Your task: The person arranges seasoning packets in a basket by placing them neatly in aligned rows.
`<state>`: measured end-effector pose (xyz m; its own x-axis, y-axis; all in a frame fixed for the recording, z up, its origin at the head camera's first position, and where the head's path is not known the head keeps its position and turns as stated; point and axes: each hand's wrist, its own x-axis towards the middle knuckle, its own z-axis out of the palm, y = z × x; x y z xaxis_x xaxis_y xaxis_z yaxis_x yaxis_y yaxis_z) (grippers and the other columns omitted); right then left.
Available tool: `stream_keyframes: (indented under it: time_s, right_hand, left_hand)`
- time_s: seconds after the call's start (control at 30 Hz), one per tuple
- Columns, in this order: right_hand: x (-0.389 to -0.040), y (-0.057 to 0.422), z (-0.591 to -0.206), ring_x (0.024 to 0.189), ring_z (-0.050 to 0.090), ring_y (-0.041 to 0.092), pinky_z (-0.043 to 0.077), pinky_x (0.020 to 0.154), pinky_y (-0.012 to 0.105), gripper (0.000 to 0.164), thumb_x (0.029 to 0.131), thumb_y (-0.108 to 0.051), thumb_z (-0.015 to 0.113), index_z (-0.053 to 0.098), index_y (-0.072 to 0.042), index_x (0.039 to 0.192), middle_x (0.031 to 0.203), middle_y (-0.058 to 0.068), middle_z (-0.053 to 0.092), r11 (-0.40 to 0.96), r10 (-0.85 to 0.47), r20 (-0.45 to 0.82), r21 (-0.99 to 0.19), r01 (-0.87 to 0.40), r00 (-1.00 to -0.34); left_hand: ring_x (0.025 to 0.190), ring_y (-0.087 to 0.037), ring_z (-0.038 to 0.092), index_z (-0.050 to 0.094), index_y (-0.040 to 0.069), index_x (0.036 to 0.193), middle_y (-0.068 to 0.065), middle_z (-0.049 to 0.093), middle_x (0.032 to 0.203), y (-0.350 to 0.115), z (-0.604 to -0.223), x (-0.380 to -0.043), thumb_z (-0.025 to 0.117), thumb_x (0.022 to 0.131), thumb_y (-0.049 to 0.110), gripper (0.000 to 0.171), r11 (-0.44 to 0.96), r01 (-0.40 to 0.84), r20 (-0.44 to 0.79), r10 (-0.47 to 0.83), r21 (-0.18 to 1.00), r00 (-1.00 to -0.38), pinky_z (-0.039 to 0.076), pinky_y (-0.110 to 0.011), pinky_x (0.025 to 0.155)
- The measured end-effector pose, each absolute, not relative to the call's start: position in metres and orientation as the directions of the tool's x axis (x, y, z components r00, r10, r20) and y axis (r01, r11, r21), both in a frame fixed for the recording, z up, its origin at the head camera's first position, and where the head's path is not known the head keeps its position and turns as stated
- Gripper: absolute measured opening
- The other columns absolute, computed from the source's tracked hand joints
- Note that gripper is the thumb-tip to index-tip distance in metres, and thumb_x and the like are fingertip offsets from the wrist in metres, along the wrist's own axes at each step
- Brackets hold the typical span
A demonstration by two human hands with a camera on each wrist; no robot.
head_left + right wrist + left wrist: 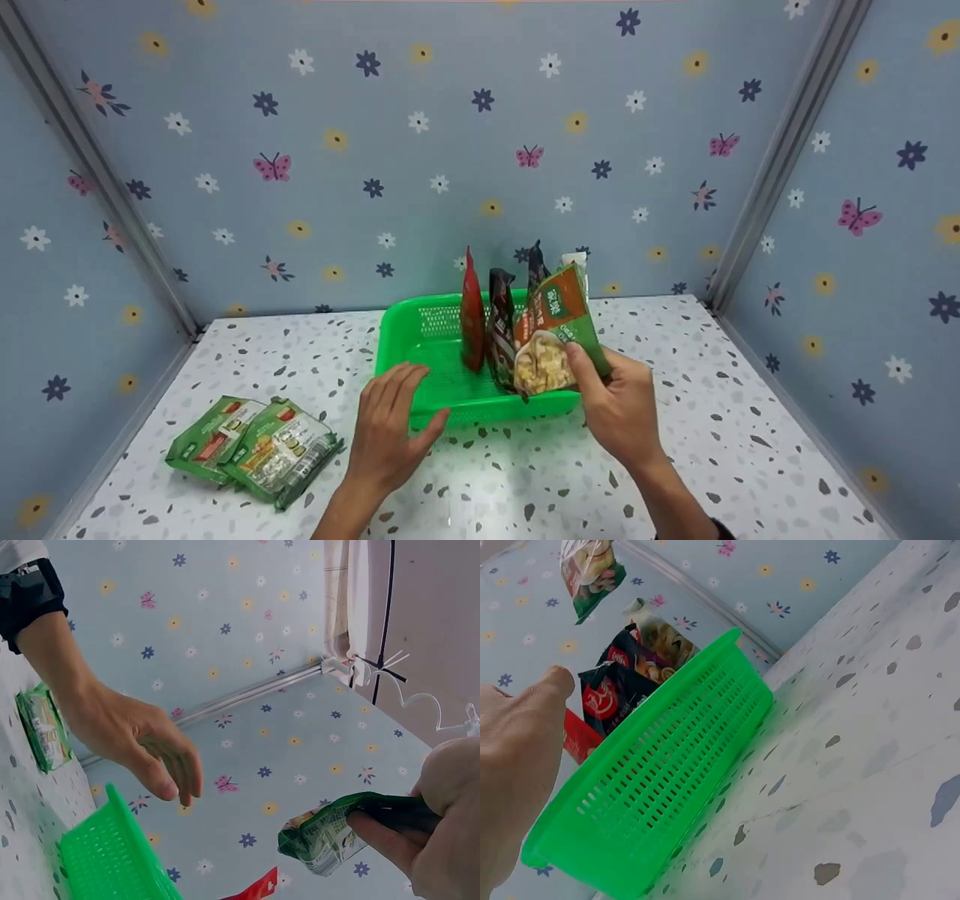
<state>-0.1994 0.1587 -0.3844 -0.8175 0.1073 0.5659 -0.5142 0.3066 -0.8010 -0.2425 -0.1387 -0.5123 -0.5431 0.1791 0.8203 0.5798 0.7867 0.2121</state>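
My right hand [624, 409] grips a green and orange food packet [555, 322] by its edge, thumb on the front. The packet tilts over the right part of a green plastic basket [401, 322]. In the right wrist view the packet's [326, 844] printed back shows. My left hand [386, 431], fingers spread and holding nothing, hovers by the basket's front left corner. Inside the basket stand a red packet [472, 322] and a dark packet [500, 322]. Another dark packet [536, 259] and a pale-topped one [577, 259] are partly hidden behind the held packet.
Two green packets [285, 450] lie overlapping on the speckled table [487, 487], left of the basket. Flower-patterned panels [450, 150] enclose the back and both sides, the back one close behind the basket.
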Motion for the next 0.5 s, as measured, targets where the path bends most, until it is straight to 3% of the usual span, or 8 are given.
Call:
stream_keyframes:
  time_s: [0.1,0.27,0.5]
  right_hand:
    - [-0.201,0.159,-0.385,0.06,0.061,0.01,0.057,0.058,0.026,0.026,0.112,-0.011,0.071,0.08,-0.001,0.089,0.065,-0.002,0.056,0.307,0.092,0.561,-0.802,-0.513,-0.822]
    - [-0.203,0.159,-0.387,0.057,0.057,0.009,0.061,0.062,0.027,0.029,0.112,-0.011,0.07,0.076,-0.002,0.086,0.063,-0.003,0.048,0.307,0.067,0.559,-0.8,-0.516,-0.826]
    - [-0.204,0.157,-0.388,0.055,0.047,0.005,0.048,0.055,0.024,0.029,0.113,-0.012,0.069,0.077,-0.004,0.086,0.063,-0.004,0.046,0.309,0.039,0.552,-0.799,-0.516,-0.833]
  left_hand:
    - [0.136,-0.034,0.068,0.071,0.009,0.145,-0.013,0.076,0.14,-0.143,-0.518,-0.246,0.082,0.104,0.037,0.051,0.801,0.555,0.761,0.211,0.226,-0.613,0.051,-0.059,0.119]
    - [0.126,-0.03,0.073,0.076,0.011,0.138,-0.008,0.08,0.129,-0.144,-0.53,-0.248,0.079,0.107,0.026,0.034,0.812,0.534,0.677,0.259,0.234,-0.689,0.05,-0.064,0.121]
    - [0.105,-0.023,0.073,0.079,0.015,0.119,-0.002,0.082,0.107,-0.147,-0.537,-0.251,0.083,0.103,0.018,0.017,0.832,0.545,0.725,0.308,0.109,-0.616,0.054,-0.054,0.112]
